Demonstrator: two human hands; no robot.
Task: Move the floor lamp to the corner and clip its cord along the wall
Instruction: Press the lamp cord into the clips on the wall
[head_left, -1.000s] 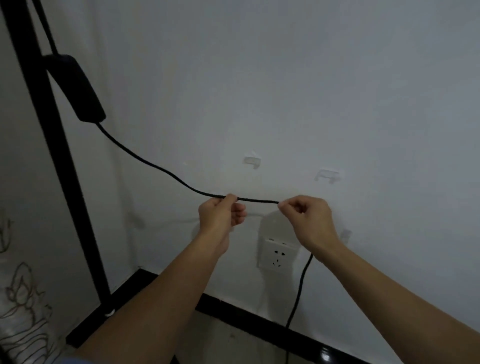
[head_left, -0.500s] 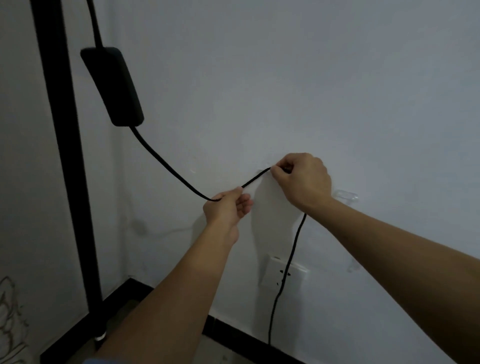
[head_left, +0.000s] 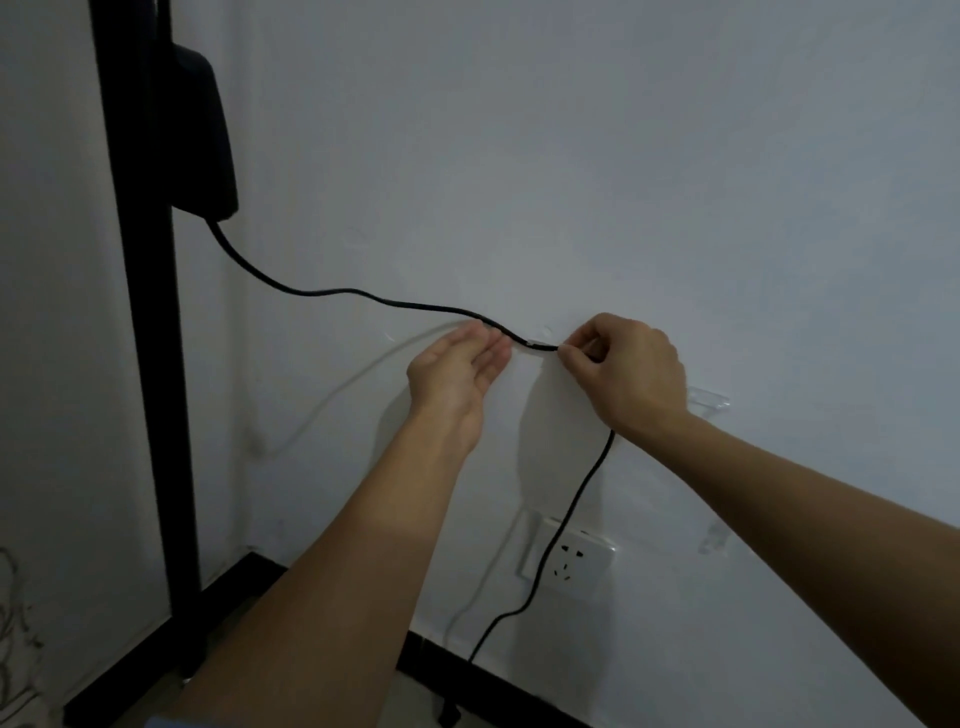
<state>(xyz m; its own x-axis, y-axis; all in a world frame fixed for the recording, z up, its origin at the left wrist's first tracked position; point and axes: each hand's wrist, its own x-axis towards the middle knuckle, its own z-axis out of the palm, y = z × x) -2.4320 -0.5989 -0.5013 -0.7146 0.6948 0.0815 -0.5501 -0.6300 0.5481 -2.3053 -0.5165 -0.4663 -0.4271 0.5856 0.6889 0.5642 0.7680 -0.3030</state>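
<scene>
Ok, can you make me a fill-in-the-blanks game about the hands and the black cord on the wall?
1. The right hand pinches the ____ cord.
2. The left hand is ____, fingers straight.
3. The wall socket sits ____ the hands.
4. The cord hangs from a black box beside the lamp ____.

Missing words: black; open; below; pole

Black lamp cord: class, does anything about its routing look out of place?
Yes. The black cord sits in only one clear clip; the next clip is bare, and the cord hangs slack across the wall socket.
</scene>
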